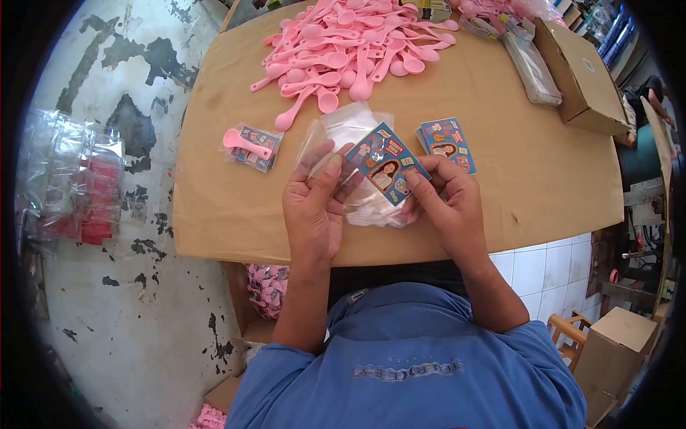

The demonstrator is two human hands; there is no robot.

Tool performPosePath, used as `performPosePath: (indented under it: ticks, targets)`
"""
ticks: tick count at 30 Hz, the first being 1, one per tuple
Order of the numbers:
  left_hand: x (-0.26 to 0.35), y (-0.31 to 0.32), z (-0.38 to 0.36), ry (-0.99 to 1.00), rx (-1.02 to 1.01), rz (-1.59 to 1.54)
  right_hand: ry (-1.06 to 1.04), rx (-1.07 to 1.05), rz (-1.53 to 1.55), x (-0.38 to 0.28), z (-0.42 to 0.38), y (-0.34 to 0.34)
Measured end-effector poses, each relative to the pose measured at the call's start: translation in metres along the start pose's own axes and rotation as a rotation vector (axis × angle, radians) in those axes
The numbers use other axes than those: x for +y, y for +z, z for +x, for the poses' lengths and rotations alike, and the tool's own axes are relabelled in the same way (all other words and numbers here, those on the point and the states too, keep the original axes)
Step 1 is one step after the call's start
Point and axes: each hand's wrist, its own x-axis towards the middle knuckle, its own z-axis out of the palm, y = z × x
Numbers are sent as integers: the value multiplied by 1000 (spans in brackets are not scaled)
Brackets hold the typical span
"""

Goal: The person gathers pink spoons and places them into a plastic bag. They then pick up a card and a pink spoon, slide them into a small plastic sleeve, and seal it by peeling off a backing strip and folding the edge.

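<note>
A blue printed card (386, 163) is pinched between the thumb and fingers of my right hand (450, 204). My left hand (314, 204) is at the card's left side, its thumb and fingers closed on a clear plastic bag (349, 159) that is hard to make out. Under both hands lie more clear bags (375, 214). A stack of blue cards (449, 143) rests just beyond my right hand. To the left, a pink spoon (247, 144) lies on a bagged card (261, 159).
A large heap of pink spoons (357, 43) covers the back of the brown table (221, 207). An open cardboard box (582, 79) and a pack of clear bags (532, 70) are at the back right. Plastic packs (78, 179) lie left of the table.
</note>
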Motion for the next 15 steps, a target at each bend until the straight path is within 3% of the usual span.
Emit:
performPosePath:
  ticks: [7,15]
  targets:
    - [-2,4,-3,11,-65,27,100,-164,-173,-10,0,-10]
    - [-12,11,-10,28,-65,44,5,-68,24,-6,8,4]
